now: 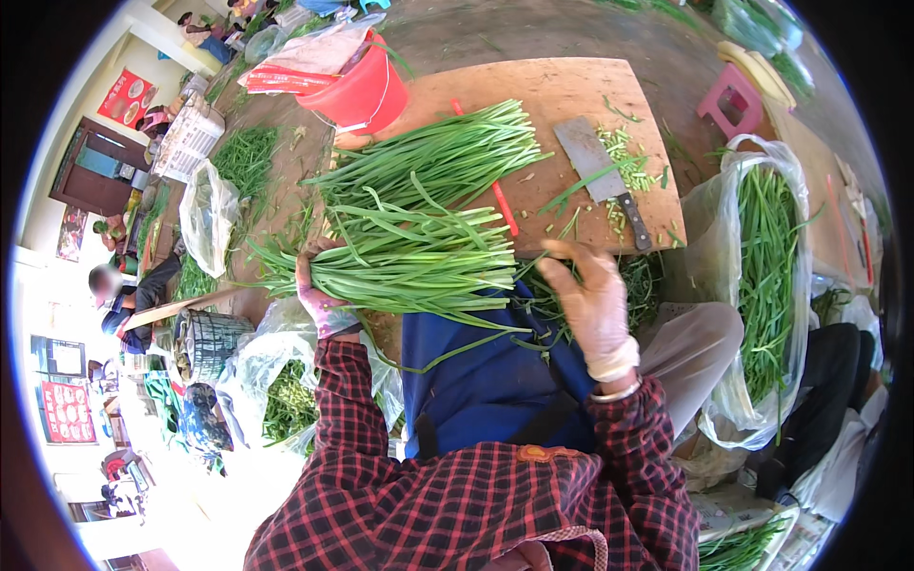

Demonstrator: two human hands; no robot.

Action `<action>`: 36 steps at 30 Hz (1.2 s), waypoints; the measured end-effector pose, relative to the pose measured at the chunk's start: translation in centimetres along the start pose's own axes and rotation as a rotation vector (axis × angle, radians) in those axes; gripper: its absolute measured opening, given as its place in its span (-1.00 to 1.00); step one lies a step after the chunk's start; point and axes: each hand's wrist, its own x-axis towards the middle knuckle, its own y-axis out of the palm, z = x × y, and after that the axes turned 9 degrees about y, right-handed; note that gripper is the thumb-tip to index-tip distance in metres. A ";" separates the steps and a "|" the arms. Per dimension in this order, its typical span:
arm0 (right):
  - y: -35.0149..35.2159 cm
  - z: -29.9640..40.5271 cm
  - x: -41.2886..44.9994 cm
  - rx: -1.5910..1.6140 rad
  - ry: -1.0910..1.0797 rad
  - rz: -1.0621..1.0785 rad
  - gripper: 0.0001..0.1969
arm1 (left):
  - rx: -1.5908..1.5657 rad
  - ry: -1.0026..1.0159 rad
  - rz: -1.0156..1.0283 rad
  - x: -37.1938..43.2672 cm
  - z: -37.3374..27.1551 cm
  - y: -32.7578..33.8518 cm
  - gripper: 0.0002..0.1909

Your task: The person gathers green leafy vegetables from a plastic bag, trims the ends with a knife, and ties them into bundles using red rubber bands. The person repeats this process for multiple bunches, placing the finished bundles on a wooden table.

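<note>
My left hand point(325, 289), in a patterned fingerless glove, grips a loose bundle of garlic chives point(421, 268) above my blue apron point(485, 378). The pale cut ends point right, and a few blades droop below. My right hand point(589, 307), in a thin whitish glove, is raised right of these ends, thumb and fingers apart, with nothing plainly held. Behind, a second pile of garlic chives point(443, 153) lies on the wooden board point(571, 86) across a red strip point(504, 208). A cleaver point(593, 160) with a dark handle rests on the board beside chopped stem ends point(628, 153).
A red bucket point(371, 93) stands at the board's back left. Right of my knee is a clear plastic bag point(796, 285) full of chives; another bag point(285, 342) holds trimmings at my left. A pink stool point(735, 103) stands back right. Other people sit at the far left.
</note>
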 end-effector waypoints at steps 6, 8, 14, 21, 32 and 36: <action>2.3 0.4 0.2 0.329 0.094 0.083 -0.90 | 0.118 0.003 0.095 -1.2 1.3 1.8 -0.74; 0.9 -1.0 -0.2 0.251 0.100 0.012 -0.87 | 0.104 0.005 0.023 -1.1 0.1 1.1 -0.71; -3.5 -8.5 -1.0 -0.652 0.102 -0.174 -0.77 | -0.132 -0.070 0.143 0.1 0.3 0.0 -0.72; 3.7 -0.3 0.6 0.229 0.097 0.261 -0.81 | 0.069 -0.070 0.349 0.1 1.6 0.2 -0.64; -0.6 -4.7 -1.1 -0.211 0.044 0.148 -0.67 | -0.074 -0.101 0.072 -1.0 0.9 1.6 -0.82; 4.0 -1.0 1.1 0.204 0.064 0.447 -0.59 | 0.056 -0.056 0.239 -1.6 2.5 3.5 -0.78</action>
